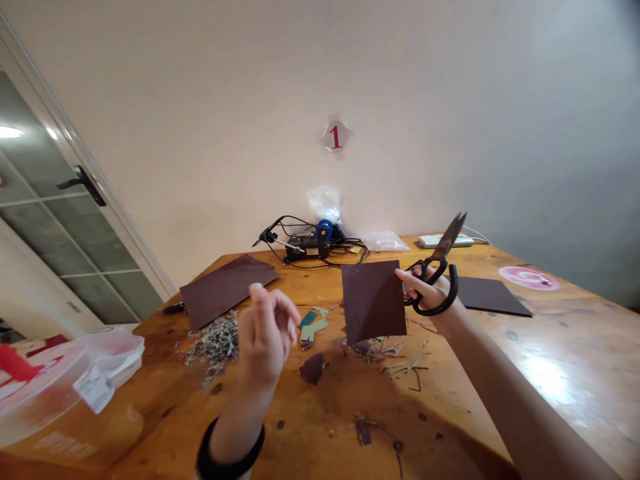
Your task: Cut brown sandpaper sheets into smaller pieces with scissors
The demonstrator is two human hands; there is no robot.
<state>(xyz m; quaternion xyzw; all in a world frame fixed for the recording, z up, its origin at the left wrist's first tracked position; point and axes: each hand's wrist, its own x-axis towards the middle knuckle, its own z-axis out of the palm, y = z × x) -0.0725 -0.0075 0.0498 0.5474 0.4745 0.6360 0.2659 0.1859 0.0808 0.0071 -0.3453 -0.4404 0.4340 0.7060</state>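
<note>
My right hand holds a dark brown square sheet by its right edge, upright above the table. Black-handled scissors hang on the same hand, blades pointing up. My left hand is raised left of the sheet, apart from it, with its fingers curled and partly hidden; whether anything is between them is unclear. A small dark scrap and some green and pale cut pieces lie on the table between the hands. Thin strips are scattered under the sheet.
Dark sheets lie at the left and right of the wooden table. A heap of clippings is beside my left hand. Behind stand a black device with cables and a power strip. Plastic bag at left.
</note>
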